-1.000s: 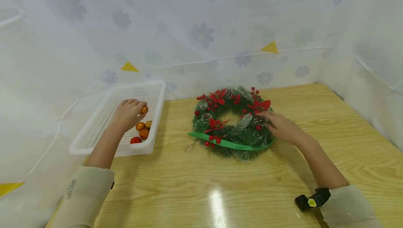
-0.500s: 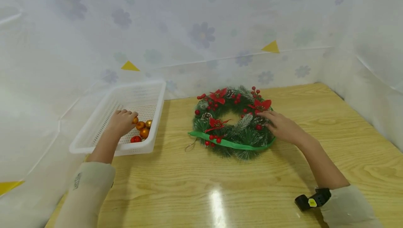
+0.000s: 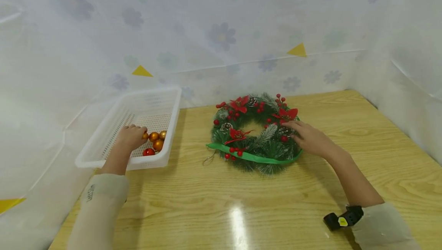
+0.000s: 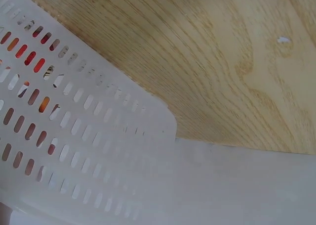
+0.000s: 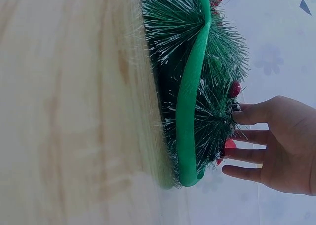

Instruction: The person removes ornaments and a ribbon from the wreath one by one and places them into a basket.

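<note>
At the centre of the head view the wreath [image 3: 254, 132] lies steadied under the right hand's [image 3: 310, 139] flat, straight fingers, while at left the basket [image 3: 103, 142] holds the left hand [image 3: 130, 137], best pinching one orange bauble [image 3: 145, 135] lightly, though its grip is hidden.

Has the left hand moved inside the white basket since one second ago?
Yes. The left hand has come down and toward the near wall of the white basket, and now rests beside the ball ornaments on its floor.
</note>
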The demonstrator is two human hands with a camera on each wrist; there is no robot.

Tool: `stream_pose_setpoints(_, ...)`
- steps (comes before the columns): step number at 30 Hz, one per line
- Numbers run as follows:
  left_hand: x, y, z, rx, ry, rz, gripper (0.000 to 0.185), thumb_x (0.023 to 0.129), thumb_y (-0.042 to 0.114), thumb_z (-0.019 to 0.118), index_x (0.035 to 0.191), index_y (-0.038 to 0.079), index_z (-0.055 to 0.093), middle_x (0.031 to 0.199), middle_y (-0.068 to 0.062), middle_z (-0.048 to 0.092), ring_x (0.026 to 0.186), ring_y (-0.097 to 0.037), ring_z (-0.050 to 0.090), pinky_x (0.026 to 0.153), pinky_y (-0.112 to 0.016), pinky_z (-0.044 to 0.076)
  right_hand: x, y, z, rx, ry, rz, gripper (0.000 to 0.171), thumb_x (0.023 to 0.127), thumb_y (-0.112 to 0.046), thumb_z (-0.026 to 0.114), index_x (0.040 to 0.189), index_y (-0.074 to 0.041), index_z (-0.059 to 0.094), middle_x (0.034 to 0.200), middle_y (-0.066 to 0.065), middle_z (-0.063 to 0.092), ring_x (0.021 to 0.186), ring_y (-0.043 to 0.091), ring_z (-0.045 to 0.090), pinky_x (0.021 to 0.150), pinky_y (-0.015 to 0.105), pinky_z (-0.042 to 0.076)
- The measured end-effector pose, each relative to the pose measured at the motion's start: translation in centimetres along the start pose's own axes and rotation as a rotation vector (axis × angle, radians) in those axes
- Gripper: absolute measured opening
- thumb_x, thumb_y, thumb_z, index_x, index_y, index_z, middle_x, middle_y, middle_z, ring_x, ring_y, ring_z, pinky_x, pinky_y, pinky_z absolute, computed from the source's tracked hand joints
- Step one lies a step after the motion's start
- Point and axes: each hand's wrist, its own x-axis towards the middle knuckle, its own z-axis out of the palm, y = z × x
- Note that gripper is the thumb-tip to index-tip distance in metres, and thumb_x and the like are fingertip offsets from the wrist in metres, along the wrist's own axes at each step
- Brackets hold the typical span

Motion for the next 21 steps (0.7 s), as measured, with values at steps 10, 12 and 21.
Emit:
stream_pose_setpoints(10, -0.4, -0.1, -0.3, -0.058, -0.067, 0.008, 0.029, 0.083, 0.012, 0.065, 0.108, -0.004, 0.059, 0.097, -0.021, 0.062, 0.092, -0.041, 0.054, 0.083, -0.055, 0.041, -0.1, -0.2, -0.1, 0.005, 0.002, -0.011, 0.046, 0.092, -0.002, 0.049, 0.137, -0.001, 0.038, 0.135, 0.030, 0.033, 0.115, 0.049, 0.039, 0.081, 0.058, 0.042)
stream_pose_setpoints(12, -0.5, 0.0, -0.5, -0.061, -0.060, 0.011, 0.029, 0.083, 0.011, 0.065, 0.108, -0.004, 0.059, 0.098, -0.021, 0.062, 0.093, -0.041, 0.053, 0.083, -0.055, 0.041, -0.1, -0.2, -0.1, 0.005, 0.002, -0.011, 0.046, 0.092, -0.002, 0.050, 0.136, 0.000, 0.039, 0.135, 0.030, 0.033, 0.115, 0.049, 0.038, 0.081, 0.058, 0.042)
stream_pose_setpoints(21, -0.5, 0.7, -2.5, 0.002, 0.068, 0.002, 0.035, 0.084, 0.017, 0.068, 0.111, -0.003, 0.059, 0.110, -0.024, 0.058, 0.101, -0.041, 0.052, 0.088, -0.054, 0.040, -0.1, -0.2, -0.2, 0.004, 0.003, -0.010, 0.046, 0.092, -0.002, 0.050, 0.137, -0.001, 0.038, 0.135, 0.031, 0.033, 0.116, 0.049, 0.038, 0.081, 0.058, 0.042)
